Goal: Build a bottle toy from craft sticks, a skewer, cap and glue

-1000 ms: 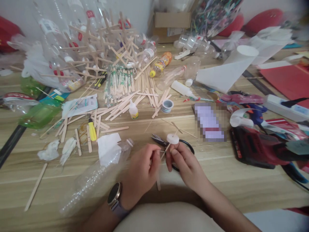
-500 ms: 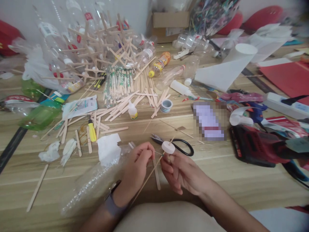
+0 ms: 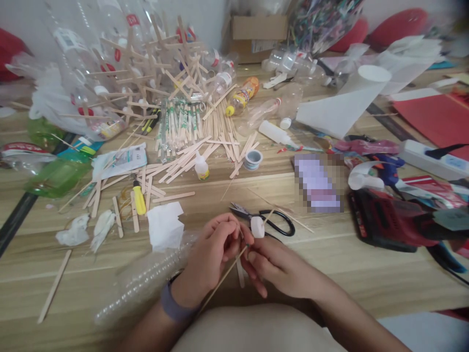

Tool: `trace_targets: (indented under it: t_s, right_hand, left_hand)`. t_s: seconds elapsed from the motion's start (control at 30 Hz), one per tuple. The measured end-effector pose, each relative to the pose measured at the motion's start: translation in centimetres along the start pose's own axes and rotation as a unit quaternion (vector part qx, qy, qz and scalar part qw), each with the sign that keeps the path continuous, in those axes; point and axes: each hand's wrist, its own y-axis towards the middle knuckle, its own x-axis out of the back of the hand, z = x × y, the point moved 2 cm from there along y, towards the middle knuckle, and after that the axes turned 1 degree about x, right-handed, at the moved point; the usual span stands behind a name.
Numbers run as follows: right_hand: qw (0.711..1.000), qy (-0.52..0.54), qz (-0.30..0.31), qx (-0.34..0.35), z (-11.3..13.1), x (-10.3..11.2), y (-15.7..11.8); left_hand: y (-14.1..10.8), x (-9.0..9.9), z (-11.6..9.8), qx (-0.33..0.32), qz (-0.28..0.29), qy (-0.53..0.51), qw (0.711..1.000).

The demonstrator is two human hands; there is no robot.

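My right hand (image 3: 278,264) is closed round a thin bamboo skewer (image 3: 229,268), which slants up from near my lap. Near its upper end sits a white bottle cap (image 3: 257,227), pierced by the skewer. A small greenish bit shows on the skewer just below the cap, by my fingertips. My left hand (image 3: 216,249), with a watch strap on the wrist, pinches a thin pale strand (image 3: 240,229) close to the skewer. Whether the strand is thread or a rubber band, I cannot tell. Black-handled scissors (image 3: 284,226) lie open just beyond both hands.
A clear plastic bottle (image 3: 146,278) lies left of my left hand. Farther off are a glue bottle (image 3: 201,167), a yellow screwdriver (image 3: 138,198), craft sticks (image 3: 174,197) and a tape roll (image 3: 252,160). On the right lie a phone (image 3: 317,183) and a red power drill (image 3: 388,220).
My left hand has moved up and right, closer to the skewer. The bottle cap has tipped more onto its side, and my right fingers have curled in.
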Motion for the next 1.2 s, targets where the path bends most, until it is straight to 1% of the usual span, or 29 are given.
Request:
trace_targets:
  t_s: [0.07, 0.23, 0.4, 0.53, 0.7, 0.8, 0.87, 0.9, 0.97, 1.0, 1.07, 1.13, 1.2]
  right_hand:
    - [0.999, -0.032, -0.01, 0.007, 0.3, 0.1, 0.1]
    - [0.997, -0.055, -0.055, -0.011, 0.1, -0.3, 0.3]
    - [0.995, -0.073, -0.069, -0.013, -0.2, -0.5, 0.3]
    - [0.997, -0.031, -0.072, -0.012, -0.5, -0.5, 0.2]
    - [0.993, 0.045, -0.112, -0.006, -1.0, -0.3, 0.4]
    - [0.988, 0.089, -0.125, -0.019, -1.2, -0.3, 0.5]
    - [0.986, 0.102, -0.131, -0.033, -1.2, -0.4, 0.5]
    - [0.985, 0.091, -0.145, -0.033, -1.2, -0.4, 0.5]
    - [0.98, 0.018, -0.199, -0.001, -0.9, -0.3, 0.2]
    - [0.97, -0.038, -0.237, 0.028, -0.7, -0.3, 0.0]
    - [0.937, -0.152, -0.299, 0.101, -0.1, -0.2, -0.5]
    - [0.907, -0.225, -0.316, 0.166, 0.5, -0.2, -0.6]
    - [0.891, -0.254, -0.308, 0.215, 0.9, -0.2, -0.6]
  left_hand:
    - [0.0, -0.1, 0.0, 0.006, 0.006, -0.006, 1.0]
    - [0.3, -0.2, 0.0, -0.02, -0.02, 0.013, 1.0]
    - [0.3, -0.1, 0.0, -0.019, -0.032, 0.008, 0.999]
    - [0.3, -0.1, 0.0, -0.018, -0.034, 0.003, 0.999]
    - [0.3, -0.1, 0.0, -0.02, -0.047, 0.012, 0.999]
    - [0.3, -0.1, -0.1, -0.014, -0.057, 0.01, 0.998]
    - [0.3, -0.1, -0.1, -0.013, -0.06, 0.007, 0.998]
    - [0.3, -0.1, -0.2, -0.013, -0.061, 0.006, 0.998]
    - [0.3, -0.1, -0.2, -0.013, -0.066, 0.002, 0.998]
    - [0.3, -0.1, -0.2, -0.013, -0.069, 0.001, 0.998]
    - [0.2, -0.1, -0.2, -0.013, -0.071, 0.0, 0.997]
    - [0.1, -0.2, -0.1, -0.011, -0.071, -0.002, 0.997]
    - [0.1, -0.3, 0.0, -0.006, -0.073, -0.006, 0.997]
